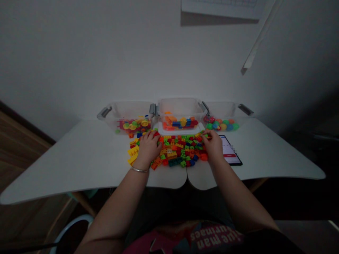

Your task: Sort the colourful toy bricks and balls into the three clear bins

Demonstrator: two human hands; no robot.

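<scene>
A pile of small colourful toy bricks is spread over the middle of the white table. On the pile's left side lies my left hand, palm down, thumb apart from the other fingers, touching the bricks; a red brick is at its fingertips. At the right edge of the pile, my right hand has thumb and forefinger drawn together on a small toy brick, mostly covered by the fingers. Larger yellow bricks lie beside my left wrist, which wears a bangle.
Three clear plastic boxes line the wall: the left box with colourful pieces, the middle box with toy bricks, the right box with coloured balls. A phone with a lit screen lies right of my right hand. The white table has a central seam.
</scene>
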